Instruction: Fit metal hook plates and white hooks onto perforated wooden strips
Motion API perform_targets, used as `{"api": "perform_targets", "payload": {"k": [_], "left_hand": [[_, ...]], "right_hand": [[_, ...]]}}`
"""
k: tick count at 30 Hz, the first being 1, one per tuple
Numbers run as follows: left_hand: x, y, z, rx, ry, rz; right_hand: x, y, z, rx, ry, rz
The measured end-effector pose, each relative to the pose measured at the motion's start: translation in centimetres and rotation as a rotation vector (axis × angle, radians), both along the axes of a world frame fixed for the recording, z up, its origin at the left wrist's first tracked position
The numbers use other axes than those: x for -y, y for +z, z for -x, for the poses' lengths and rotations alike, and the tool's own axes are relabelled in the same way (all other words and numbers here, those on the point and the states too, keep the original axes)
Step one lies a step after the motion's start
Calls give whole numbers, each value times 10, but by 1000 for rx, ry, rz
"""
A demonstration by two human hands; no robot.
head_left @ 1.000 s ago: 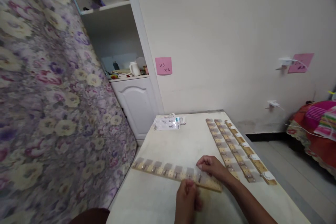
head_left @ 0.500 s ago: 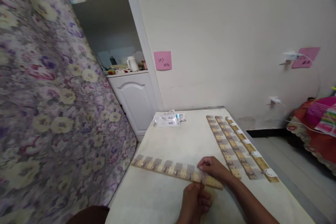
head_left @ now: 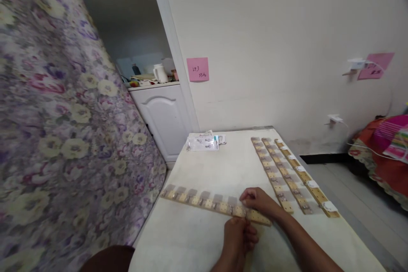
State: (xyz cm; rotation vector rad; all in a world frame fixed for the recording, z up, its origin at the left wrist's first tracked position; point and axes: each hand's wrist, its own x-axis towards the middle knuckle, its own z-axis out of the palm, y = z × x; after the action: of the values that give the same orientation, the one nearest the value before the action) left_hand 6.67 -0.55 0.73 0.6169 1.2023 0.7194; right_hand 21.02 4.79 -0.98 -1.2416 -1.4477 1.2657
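Observation:
A narrow wooden strip with holes (head_left: pixel 207 204) lies across the near part of the table, bearing a row of clear plastic pieces with small metal parts. Near its right end, my right hand (head_left: pixel 259 201) reaches over from the far side, thumb and fingertips pinched at the upper edge of a clear plastic piece (head_left: pixel 241 211). My left hand (head_left: pixel 236 238) is closed at the strip's near edge, just below the same piece. Its fingertips pinch something small that I cannot make out.
Two similar strips with clear pieces (head_left: pixel 270 170) (head_left: pixel 288 178) and one with white round pieces (head_left: pixel 315 191) lie along the table's right side. Clear packets (head_left: pixel 204 143) rest at the back left. A floral curtain (head_left: pixel 70 136) hangs at left, beside a cabinet (head_left: pixel 162 114).
The view has tilted down slightly. My left hand has shifted a little at the strip's near edge; my right hand keeps its pinch at the plastic piece.

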Motion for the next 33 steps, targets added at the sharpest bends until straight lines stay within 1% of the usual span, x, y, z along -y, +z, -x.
{"api": "perform_targets", "payload": {"k": [4,8,14,23,33], "left_hand": [[0,-3,-1,-1,14,-14],[-1,-5,-3,-12,20,-11],[-1,-3,-6,-36,16,-10],[-2,1,-8,-89,-2,10],[-4,0,-11,-145,6,17]], "right_hand": [[0,-2,0,-10,17,-12],[-1,-8,-3,-24,40,-17],[-4,-16,-6,-14,45,-5],[0,-8,-7,17,44,-3],[2,-4,-6,32,44,31]]}}
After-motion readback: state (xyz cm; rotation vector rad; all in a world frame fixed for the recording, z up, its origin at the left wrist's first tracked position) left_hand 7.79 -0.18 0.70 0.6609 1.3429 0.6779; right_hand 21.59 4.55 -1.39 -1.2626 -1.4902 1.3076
